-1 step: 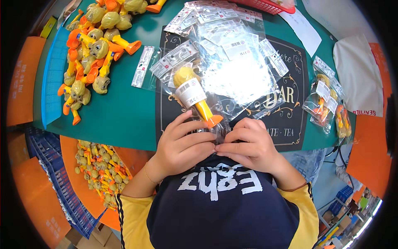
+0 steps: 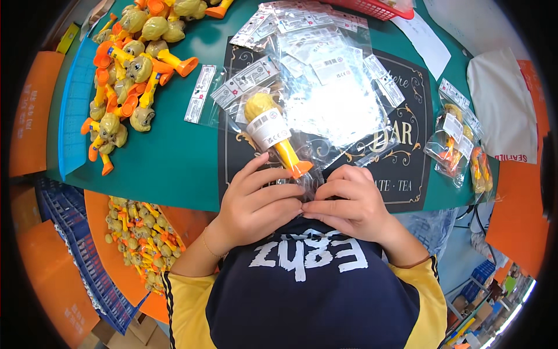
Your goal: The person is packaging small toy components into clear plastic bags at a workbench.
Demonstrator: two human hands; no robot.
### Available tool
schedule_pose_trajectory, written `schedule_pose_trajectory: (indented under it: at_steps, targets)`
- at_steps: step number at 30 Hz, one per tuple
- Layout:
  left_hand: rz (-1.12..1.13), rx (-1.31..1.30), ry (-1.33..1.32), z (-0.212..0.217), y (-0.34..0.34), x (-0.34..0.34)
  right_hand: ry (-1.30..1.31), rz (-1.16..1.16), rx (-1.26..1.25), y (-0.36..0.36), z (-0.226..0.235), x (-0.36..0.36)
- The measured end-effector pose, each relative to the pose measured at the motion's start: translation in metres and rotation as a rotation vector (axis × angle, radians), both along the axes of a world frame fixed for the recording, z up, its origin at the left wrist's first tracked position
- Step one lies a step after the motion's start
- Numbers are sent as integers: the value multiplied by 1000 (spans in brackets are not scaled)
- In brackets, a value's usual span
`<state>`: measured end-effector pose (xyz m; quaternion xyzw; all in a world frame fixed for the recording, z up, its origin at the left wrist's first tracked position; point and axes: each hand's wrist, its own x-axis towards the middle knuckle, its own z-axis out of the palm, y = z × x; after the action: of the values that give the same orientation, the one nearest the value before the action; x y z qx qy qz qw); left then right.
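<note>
A clear plastic bag (image 2: 310, 176) lies in front of me with a toy (image 2: 286, 153) inside it. The toy has a lumpy yellow-gold head, a yellow stem and an orange flared end that points toward me. A white barcode label (image 2: 268, 129) wraps its middle. My left hand (image 2: 256, 200) and my right hand (image 2: 351, 200) meet at the near end of this bag, close to my shirt. Both pinch its edge, fingertips almost touching. Just beyond the toy, flat clear bags (image 2: 331, 87) with printed header strips are spread in a glossy pile on a black printed mat (image 2: 415, 145).
A blue basket (image 2: 72, 128) at the left holds several similar toys (image 2: 139, 70). More toys (image 2: 139, 238) fill an orange container below the table edge. Bagged toys (image 2: 453, 139) lie at the right, beside a pale bag (image 2: 503, 102). A red basket (image 2: 378, 9) stands at the back.
</note>
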<state>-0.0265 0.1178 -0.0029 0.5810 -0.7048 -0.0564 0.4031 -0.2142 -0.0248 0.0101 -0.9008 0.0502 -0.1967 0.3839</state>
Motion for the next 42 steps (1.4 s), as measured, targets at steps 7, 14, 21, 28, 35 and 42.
schedule_pose_trajectory:
  at_steps: [7, 14, 21, 28, 35, 42]
  targets:
    - [-19, 77, -2, 6, -13, 2, -39, -37, -140, 4, -1, -1]
    - [-59, 148, -20, 2, -18, 2, 74, -34, -35, -5, 7, -23]
    - [-76, 204, -29, 5, -16, 8, 369, -192, 236, -29, 22, -105]
    - [-125, 169, -62, 12, -22, 12, 936, -440, 311, -15, 25, -209]
    - [-245, 185, -37, 16, -24, 8, 1234, -378, 127, 11, -23, -222]
    - [-264, 238, 14, 14, -19, 4, 182, -204, -102, -14, 30, -94]
